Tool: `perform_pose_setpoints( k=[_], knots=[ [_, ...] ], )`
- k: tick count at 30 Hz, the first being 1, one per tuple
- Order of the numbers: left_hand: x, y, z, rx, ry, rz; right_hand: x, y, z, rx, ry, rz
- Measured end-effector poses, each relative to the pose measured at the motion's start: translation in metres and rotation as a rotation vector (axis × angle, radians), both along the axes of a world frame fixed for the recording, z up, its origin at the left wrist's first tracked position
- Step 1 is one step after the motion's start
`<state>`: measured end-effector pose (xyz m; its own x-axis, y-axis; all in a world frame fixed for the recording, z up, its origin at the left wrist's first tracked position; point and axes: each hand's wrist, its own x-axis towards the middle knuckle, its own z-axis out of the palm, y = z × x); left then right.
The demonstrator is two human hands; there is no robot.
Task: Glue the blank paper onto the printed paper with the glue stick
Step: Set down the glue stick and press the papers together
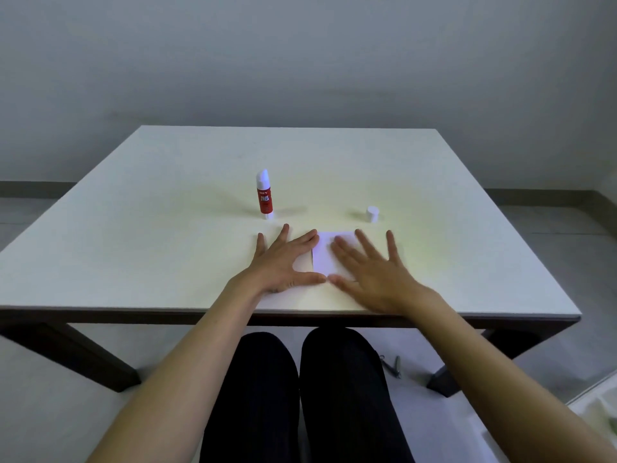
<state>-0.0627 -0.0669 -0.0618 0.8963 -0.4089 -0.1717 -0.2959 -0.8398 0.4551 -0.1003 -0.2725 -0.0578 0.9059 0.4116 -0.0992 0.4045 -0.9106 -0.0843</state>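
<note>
A small white paper (323,253) lies flat on the white table (167,228) near its front edge. My left hand (283,262) rests flat at the paper's left edge, fingers spread. My right hand (370,272) presses flat on the paper's right part and hides much of it. Any print on the paper is not visible, and I cannot tell whether two sheets are stacked. A red glue stick (264,193) stands upright behind my left hand, uncapped with its white tip showing. Its white cap (372,214) stands apart on the table, behind my right hand.
The table's front edge runs just under my wrists. My legs in dark trousers (300,396) are below it. A small metal object (392,364) lies on the floor at the right, and a pale container (597,412) shows at the lower right corner.
</note>
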Motion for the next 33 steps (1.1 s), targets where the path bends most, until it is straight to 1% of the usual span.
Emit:
perform_pose_setpoints(
  k=[2,3,6,9,11,14,19,20,21,23,24,26,27,28,30,32,33],
  knots=[
    [0.0,0.0,0.0,-0.01,0.003,0.0,-0.019,0.008,-0.007,0.048,-0.003,0.133],
    [0.0,0.0,0.0,-0.008,0.004,0.0,-0.02,0.007,-0.007,0.05,0.008,0.156],
    [-0.001,0.001,0.001,0.004,0.005,-0.003,-0.002,-0.007,0.001,0.02,0.047,0.053],
    [-0.002,0.001,0.002,0.004,0.008,-0.005,0.011,-0.014,0.005,-0.029,0.038,-0.053],
    [-0.002,0.001,0.003,0.002,0.008,-0.004,0.005,-0.01,0.0,-0.012,0.024,-0.017],
    [-0.002,0.002,0.002,0.002,0.004,-0.006,-0.013,-0.006,-0.008,0.048,0.009,0.102],
    [-0.003,0.002,0.001,0.005,-0.012,-0.006,-0.015,-0.008,-0.004,0.06,0.013,0.085],
    [-0.004,0.002,0.001,-0.031,-0.015,0.003,-0.015,-0.007,-0.003,0.063,0.015,0.084],
    [-0.006,0.002,0.002,-0.11,-0.017,0.027,-0.016,-0.007,-0.003,0.072,0.019,0.085],
    [-0.012,0.004,0.004,-0.366,-0.059,0.129,-0.016,-0.007,-0.003,0.103,0.025,0.085],
    [-0.014,0.004,0.004,-0.488,-0.141,0.211,-0.016,-0.007,-0.003,0.125,0.034,0.078],
    [-0.014,0.004,0.005,-0.64,-0.4,0.44,-0.016,-0.007,-0.003,0.204,0.05,0.056],
    [-0.01,0.006,0.007,-0.697,-0.496,0.564,-0.016,-0.007,-0.003,0.264,0.051,0.047],
    [-0.003,0.007,0.009,-0.748,-0.542,0.673,-0.017,-0.007,-0.002,0.336,0.044,0.034],
    [0.016,0.008,0.016,-0.772,-0.501,0.813,-0.018,-0.007,0.0,0.563,-0.022,-0.036],
    [0.036,0.009,0.021,-0.725,-0.402,0.857,-0.019,-0.007,0.004,0.877,-0.136,-0.182],
    [0.045,0.009,0.022,-0.707,-0.374,0.869,-0.019,-0.008,0.006,0.997,-0.157,-0.268]
  ],
)
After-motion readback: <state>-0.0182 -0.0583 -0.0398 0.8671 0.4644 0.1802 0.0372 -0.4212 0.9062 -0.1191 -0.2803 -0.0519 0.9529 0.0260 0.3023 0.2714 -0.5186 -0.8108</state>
